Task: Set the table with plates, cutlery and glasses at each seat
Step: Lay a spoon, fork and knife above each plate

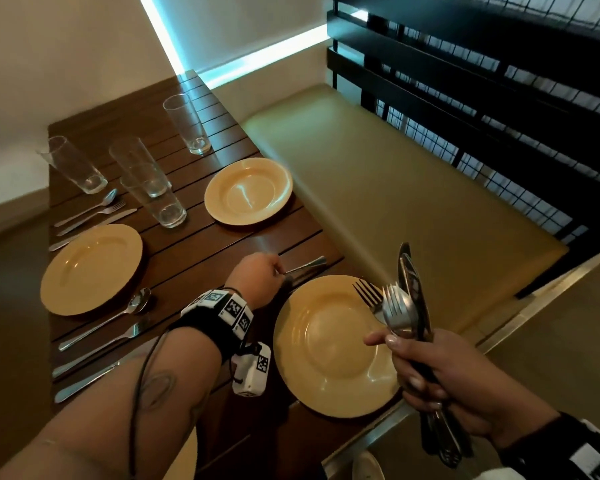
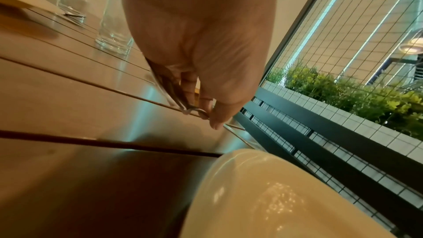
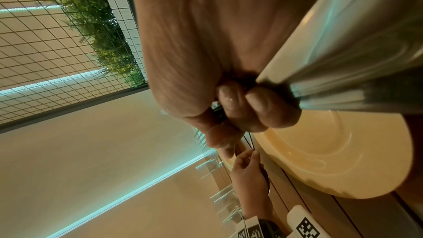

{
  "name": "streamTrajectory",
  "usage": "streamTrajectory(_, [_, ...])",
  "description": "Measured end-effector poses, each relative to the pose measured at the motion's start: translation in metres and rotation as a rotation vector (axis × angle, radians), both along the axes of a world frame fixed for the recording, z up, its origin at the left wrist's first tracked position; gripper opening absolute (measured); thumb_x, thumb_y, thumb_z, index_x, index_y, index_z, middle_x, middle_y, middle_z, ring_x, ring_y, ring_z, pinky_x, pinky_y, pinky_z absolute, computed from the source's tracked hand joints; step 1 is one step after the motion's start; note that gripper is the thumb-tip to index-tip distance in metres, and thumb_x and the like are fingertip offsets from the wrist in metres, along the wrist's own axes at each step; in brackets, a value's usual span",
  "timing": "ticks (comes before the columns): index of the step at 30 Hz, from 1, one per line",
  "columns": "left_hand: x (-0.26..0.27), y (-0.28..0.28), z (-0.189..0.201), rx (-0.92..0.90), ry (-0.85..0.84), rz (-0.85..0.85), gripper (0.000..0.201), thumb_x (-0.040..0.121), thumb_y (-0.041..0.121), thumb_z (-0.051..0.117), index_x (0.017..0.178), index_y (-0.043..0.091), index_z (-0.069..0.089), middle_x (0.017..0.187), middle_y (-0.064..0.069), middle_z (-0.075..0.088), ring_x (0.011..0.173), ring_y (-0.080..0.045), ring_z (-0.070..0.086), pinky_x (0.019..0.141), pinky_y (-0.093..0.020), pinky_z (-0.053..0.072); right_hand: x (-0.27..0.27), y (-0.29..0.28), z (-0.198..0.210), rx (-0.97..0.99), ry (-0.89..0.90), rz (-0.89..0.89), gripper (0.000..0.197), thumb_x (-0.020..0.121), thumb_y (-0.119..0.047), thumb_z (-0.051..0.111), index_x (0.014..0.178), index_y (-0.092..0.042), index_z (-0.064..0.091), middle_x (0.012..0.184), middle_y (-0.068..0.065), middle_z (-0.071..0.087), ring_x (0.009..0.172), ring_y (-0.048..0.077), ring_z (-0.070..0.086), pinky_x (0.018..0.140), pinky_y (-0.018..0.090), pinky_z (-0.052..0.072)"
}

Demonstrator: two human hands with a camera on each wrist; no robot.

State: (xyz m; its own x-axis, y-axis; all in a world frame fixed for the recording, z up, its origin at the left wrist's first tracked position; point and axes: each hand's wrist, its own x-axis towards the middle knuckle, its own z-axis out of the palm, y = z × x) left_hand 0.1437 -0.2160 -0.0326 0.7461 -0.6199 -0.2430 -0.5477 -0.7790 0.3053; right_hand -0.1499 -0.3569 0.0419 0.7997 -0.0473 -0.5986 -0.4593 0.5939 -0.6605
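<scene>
Left hand [image 1: 257,277] is low on the bench [image 1: 194,251], fingertips pinching a piece of cutlery [image 1: 305,265] that lies flat just past the far rim of the near plate [image 1: 326,372]. Its long axis runs roughly along the bench slats, handle end pointing right toward the padded seat [image 1: 395,188]. Can't tell if it's a knife, fork or spoon; the head end is hidden under the fingers.

Right hand [image 1: 440,372] is up over the near plate's right side, fist wrapped round a cutlery bundle [image 1: 407,306]. Bundle stands near upright, working ends up, handles sticking out below the fist. Visible in it: two forks, a knife blade, at least one more piece; exact total unclear.

Counts on the bench:
- plates: 3, all yellow, one near right, one far right [image 1: 248,191], one left [image 1: 90,268]
- glasses: 4, all upright; two clustered mid-bench [image 1: 153,188], one far left [image 1: 73,166], one far end [image 1: 187,124]
- left plate has laid sets on both sides: spoon, fork, knife beyond it [image 1: 90,214], and spoon, fork, knife nearer the camera [image 1: 101,337], all roughly parallel and diagonal to the slats.
</scene>
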Motion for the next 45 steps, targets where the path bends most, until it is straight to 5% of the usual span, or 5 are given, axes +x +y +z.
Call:
streamTrajectory(10, [0.006, -0.013, -0.016, 0.088, 0.004, -0.087, 0.017, 0.089, 0.026, 0.063, 0.100, 0.029, 0.075, 0.101, 0.002, 0.074, 0.096, -0.022, 0.069, 0.087, -0.039, 0.059, 0.003, 0.002, -0.008, 0.008, 0.026, -0.028, 0.025, 0.097, -0.018, 0.053, 0.109, -0.007, 0.072, 0.057, 0.011, 0.041, 0.036, 0.012, 0.026, 0.040, 0.024, 0.026])
streamTrajectory(37, [0.003, -0.021, -0.016, 0.025, 0.045, -0.049, 0.016, 0.093, 0.028, 0.067, 0.105, 0.024, 0.076, 0.102, 0.003, 0.075, 0.100, -0.018, 0.069, 0.090, -0.034, 0.057, 0.008, 0.003, -0.010, 0.014, 0.032, -0.006, 0.026, 0.098, -0.016, 0.051, 0.111, -0.006, 0.071, 0.056, 0.010, 0.042, 0.035, 0.011, 0.028, 0.040, 0.024, 0.027])
streamTrajectory(42, [-0.017, -0.015, 0.030, -0.196, 0.087, -0.012, 0.016, 0.093, 0.042, 0.066, 0.100, 0.029, 0.073, 0.088, 0.015, 0.070, 0.085, -0.003, 0.067, 0.077, -0.022, 0.054, 0.009, 0.002, -0.004, 0.023, 0.012, 0.012, 0.025, 0.096, -0.016, 0.053, 0.110, -0.004, 0.071, 0.055, 0.010, 0.042, 0.034, 0.011, 0.028, 0.039, 0.024, 0.027])
streamTrajectory(45, [-0.056, -0.007, 0.072, -0.436, 0.379, -0.039, 0.017, 0.094, 0.043, 0.067, 0.104, 0.030, 0.073, 0.086, 0.014, 0.073, 0.081, 0.002, 0.069, 0.071, -0.013, 0.052, 0.011, 0.003, -0.001, 0.029, 0.006, 0.038, 0.026, 0.096, -0.016, 0.054, 0.111, -0.003, 0.070, 0.056, 0.010, 0.041, 0.035, 0.011, 0.027, 0.040, 0.024, 0.026])
